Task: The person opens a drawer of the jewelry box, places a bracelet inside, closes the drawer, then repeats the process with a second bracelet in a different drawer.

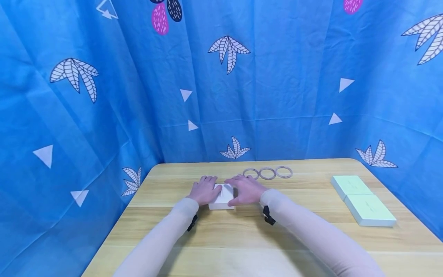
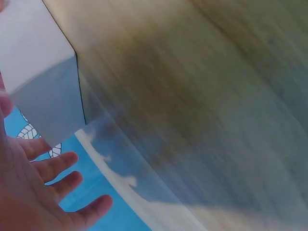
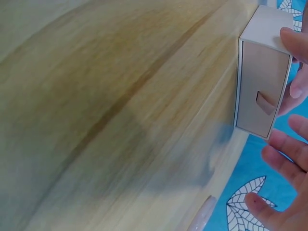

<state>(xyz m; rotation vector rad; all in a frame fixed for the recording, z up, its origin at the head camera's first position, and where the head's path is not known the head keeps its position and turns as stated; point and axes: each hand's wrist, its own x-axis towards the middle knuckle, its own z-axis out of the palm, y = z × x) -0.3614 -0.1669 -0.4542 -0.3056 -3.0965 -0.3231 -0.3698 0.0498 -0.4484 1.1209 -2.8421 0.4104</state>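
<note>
A small white drawer-style box (image 1: 221,198) rests on the table between the hands. My left hand (image 1: 205,190) holds its left side, thumb over the top and fingers toward the far edge. In the left wrist view several fingers (image 2: 57,166) spread past the box's plain end (image 2: 53,98). My right hand (image 1: 247,189) spans the right side, thumb at the near corner and fingers toward the far edge. The right wrist view shows a short pull tab (image 3: 265,103) on the box's end, with no finger on it.
Three thin ring-shaped bangles (image 1: 267,179) lie in a row behind the right hand. At the table's right stand two pale green boxes (image 1: 370,207), close together. A blue patterned curtain (image 1: 287,84) surrounds the back and sides of the wooden table (image 1: 235,246).
</note>
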